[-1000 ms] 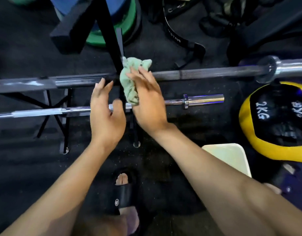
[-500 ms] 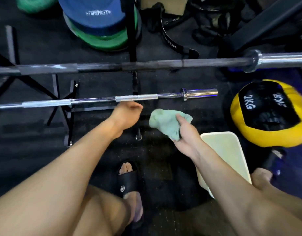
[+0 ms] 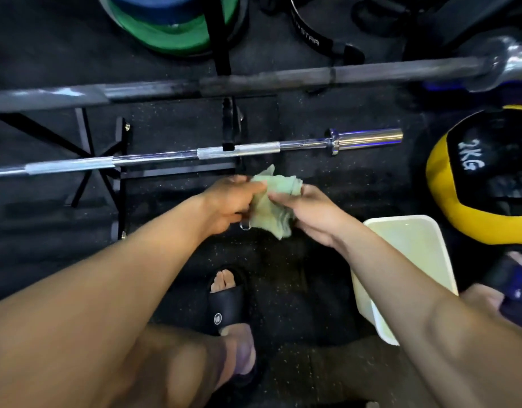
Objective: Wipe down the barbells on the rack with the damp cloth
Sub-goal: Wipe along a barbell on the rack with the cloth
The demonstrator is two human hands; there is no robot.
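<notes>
Both my hands hold a crumpled pale green cloth (image 3: pixel 271 201) low in front of me, below the bars. My left hand (image 3: pixel 230 201) pinches its left side and my right hand (image 3: pixel 307 213) grips its right side. A thick dark barbell (image 3: pixel 283 79) lies across the black rack (image 3: pixel 221 36) higher up. A thinner chrome barbell (image 3: pixel 239 150) with a shiny sleeve end rests lower on the rack, just above my hands. Neither hand touches a bar.
A white plastic tub (image 3: pixel 413 254) stands on the floor under my right forearm. A yellow and black 2 kg medicine ball (image 3: pixel 483 178) sits at the right. Green and blue weight plates (image 3: pixel 171 28) lean at the top. My sandalled foot (image 3: pixel 227 304) is below.
The cloth left the upper bar and came down in my right hand. My left hand has now come across and taken hold of the cloth too.
</notes>
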